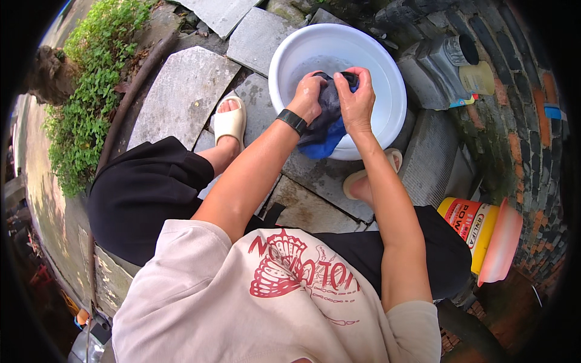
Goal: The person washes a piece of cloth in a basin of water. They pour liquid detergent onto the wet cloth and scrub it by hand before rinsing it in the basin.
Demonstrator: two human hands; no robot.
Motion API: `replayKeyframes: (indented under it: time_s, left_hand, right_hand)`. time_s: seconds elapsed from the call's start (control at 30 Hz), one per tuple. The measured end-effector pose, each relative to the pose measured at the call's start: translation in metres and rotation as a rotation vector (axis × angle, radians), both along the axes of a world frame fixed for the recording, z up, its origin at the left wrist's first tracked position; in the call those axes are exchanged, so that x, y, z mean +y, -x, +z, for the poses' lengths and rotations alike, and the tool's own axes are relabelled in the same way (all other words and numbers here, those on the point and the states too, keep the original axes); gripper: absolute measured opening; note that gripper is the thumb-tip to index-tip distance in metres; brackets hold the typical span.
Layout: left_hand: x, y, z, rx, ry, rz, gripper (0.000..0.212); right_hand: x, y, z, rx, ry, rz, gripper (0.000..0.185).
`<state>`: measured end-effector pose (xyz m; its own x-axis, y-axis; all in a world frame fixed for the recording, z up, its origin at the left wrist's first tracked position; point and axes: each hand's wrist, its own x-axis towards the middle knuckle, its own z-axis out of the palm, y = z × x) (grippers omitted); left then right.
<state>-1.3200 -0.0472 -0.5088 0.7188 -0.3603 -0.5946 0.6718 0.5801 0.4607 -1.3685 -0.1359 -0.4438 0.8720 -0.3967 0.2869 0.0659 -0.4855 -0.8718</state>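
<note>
A dark grey and blue cloth (pixel 327 113) hangs between my hands over the near part of a white plastic basin (pixel 399 97). My left hand (pixel 310 96), with a black band on its wrist, grips the cloth's upper left edge. At the cloth's upper right, my right hand (pixel 356 97) pinches a black edge between thumb and fingers. The blue lower end drapes over the basin's near rim. Cloudy water (pixel 313 66) with some foam lies in the basin. Both hands look wet.
Stone slabs (pixel 184 90) pave the ground around my sandalled feet. Leafy green plants (pixel 93 95) line the left. On the right are a brick wall (pixel 522 127), a grey ridged block (pixel 429 154), grey containers (pixel 429 68) and a yellow bucket (pixel 481 245) beside a pink basin (pixel 501 247).
</note>
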Motion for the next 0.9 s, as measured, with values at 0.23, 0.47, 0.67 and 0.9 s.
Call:
replayKeyframes:
  time_s: [0.23,0.47,0.67,0.9]
  left_hand:
    - [-0.018,0.024,0.050,0.189,0.051,0.020,0.030]
    - [0.006,0.006,0.010,0.149,0.347,-0.038,0.030]
    - [-0.035,0.037,0.048,0.085,-0.125,0.001,0.029]
    - [-0.015,0.023,0.052,-0.002,-0.086,-0.059,0.023]
  right_hand:
    - [-0.013,-0.010,-0.018,0.131,0.271,0.018,0.028]
    - [0.043,0.002,0.006,-0.066,0.397,0.168,0.029]
    - [-0.017,-0.015,-0.004,0.120,0.266,-0.053,0.038]
    - [0.007,-0.004,0.007,0.083,0.279,-0.010,0.025]
